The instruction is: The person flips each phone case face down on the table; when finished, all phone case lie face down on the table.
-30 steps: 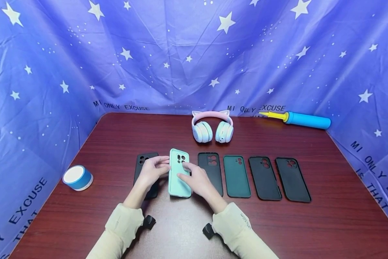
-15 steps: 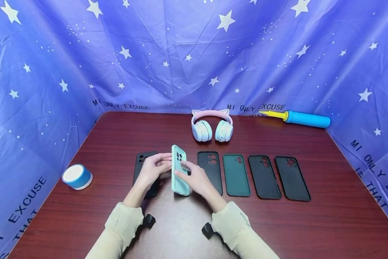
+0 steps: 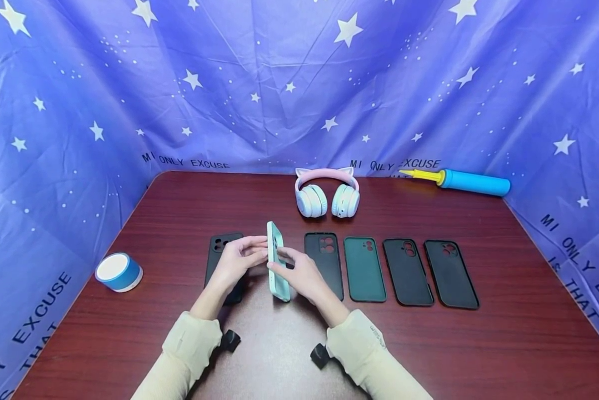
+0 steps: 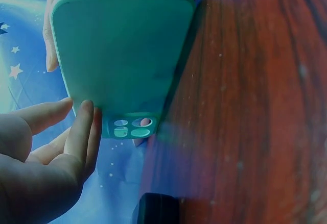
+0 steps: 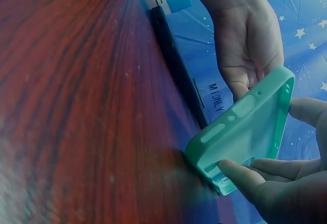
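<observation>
Both hands hold a mint-green phone case (image 3: 278, 261) between them, turned nearly on edge with its hollow inside facing right. My left hand (image 3: 233, 261) is on its back side; in the left wrist view the thumb (image 4: 53, 113) is at the case's upper edge and fingertips (image 4: 87, 109) lie against its back near the camera cutouts. My right hand (image 3: 304, 276) has its thumb (image 5: 301, 109) at the upper edge, with fingers (image 5: 242, 177) reaching inside. Whether the lower edge touches the table is unclear. A black phone case (image 3: 219, 261) lies partly under the left hand.
To the right lie a black case (image 3: 327, 272), a dark green case (image 3: 365, 275) and two more black cases (image 3: 409, 278) (image 3: 452, 280). Cat-ear headphones (image 3: 328, 191) and a blue-yellow hand pump (image 3: 474, 183) sit at the back, a blue-white cylinder (image 3: 119, 272) at left on the brown table (image 3: 279, 355).
The mint-green case has turned from facing up toward the camera to nearly on edge, its inside now facing right. Both hands stay on it with little movement.
</observation>
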Available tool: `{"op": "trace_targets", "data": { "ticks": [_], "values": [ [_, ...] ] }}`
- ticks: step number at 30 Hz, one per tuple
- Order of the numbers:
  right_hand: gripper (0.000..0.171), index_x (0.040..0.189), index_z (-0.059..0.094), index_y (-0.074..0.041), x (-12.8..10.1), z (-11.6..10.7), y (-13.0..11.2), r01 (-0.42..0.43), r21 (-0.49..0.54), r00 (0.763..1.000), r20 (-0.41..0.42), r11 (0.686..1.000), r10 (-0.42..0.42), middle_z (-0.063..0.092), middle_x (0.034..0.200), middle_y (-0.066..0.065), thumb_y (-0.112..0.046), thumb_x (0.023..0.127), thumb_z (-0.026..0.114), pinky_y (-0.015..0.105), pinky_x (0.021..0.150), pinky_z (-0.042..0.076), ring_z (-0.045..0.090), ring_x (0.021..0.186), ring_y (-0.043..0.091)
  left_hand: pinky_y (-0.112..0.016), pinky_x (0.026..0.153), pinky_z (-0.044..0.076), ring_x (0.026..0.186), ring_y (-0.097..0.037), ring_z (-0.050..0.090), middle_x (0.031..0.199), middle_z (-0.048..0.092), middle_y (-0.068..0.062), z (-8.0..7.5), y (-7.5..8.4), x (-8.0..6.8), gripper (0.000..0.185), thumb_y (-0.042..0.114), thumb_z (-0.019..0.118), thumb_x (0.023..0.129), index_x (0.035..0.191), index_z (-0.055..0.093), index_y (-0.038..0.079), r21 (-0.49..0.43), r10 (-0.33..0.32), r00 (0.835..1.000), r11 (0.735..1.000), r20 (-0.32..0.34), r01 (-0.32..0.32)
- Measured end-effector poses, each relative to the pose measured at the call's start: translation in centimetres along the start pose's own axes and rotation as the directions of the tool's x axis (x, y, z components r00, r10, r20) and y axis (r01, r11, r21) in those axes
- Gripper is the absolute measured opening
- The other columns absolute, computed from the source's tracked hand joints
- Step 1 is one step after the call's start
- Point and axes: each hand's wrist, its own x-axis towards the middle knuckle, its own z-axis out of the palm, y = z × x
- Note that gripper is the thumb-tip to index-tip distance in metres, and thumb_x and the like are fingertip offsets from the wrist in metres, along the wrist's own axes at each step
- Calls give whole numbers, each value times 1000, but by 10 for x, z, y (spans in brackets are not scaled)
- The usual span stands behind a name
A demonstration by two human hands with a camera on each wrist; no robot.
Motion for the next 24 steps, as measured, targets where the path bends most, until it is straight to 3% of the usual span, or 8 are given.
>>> {"op": "trace_targets", "data": {
  "ticks": [5, 13, 18, 24],
  "values": [
    [53, 139, 52, -10, 2, 1, 0, -7, 111, 1000, 20, 994, 5, 61, 134, 12, -34, 93, 63, 41, 99, 52, 58, 125, 26, -16, 80, 55, 92, 1, 66, 124, 60, -32, 0, -1, 1, 43, 1, 62, 91, 131, 52, -11, 13, 1, 1000, 1000, 8, -1],
    [49, 141, 47, -2, 2, 1, -2, -14, 318, 999, 50, 948, -2, 57, 135, 22, -15, 96, 58, 38, 91, 56, 59, 121, 31, -17, 82, 56, 94, 0, 66, 126, 60, -31, 0, -1, 1, 47, 4, 67, 89, 131, 53, -10, 62, 8, 999, 998, 36, -10],
    [48, 142, 46, -2, 3, 0, -1, -34, 380, 998, 55, 924, 14, 58, 134, 22, -7, 95, 55, 40, 88, 57, 60, 120, 31, -21, 85, 56, 104, -14, 66, 127, 59, -30, 0, 0, 0, 46, 2, 65, 90, 132, 52, -9, 86, -12, 999, 996, 47, 7],
    [48, 142, 45, 0, 4, -4, 0, -17, 332, 999, 33, 943, 6, 59, 134, 21, -7, 96, 55, 35, 90, 56, 59, 122, 29, -29, 95, 53, 119, -34, 60, 128, 61, -25, 0, -1, 0, 48, 7, 66, 91, 135, 51, -6, 211, -54, 998, 976, 40, 45]
  ]
}}
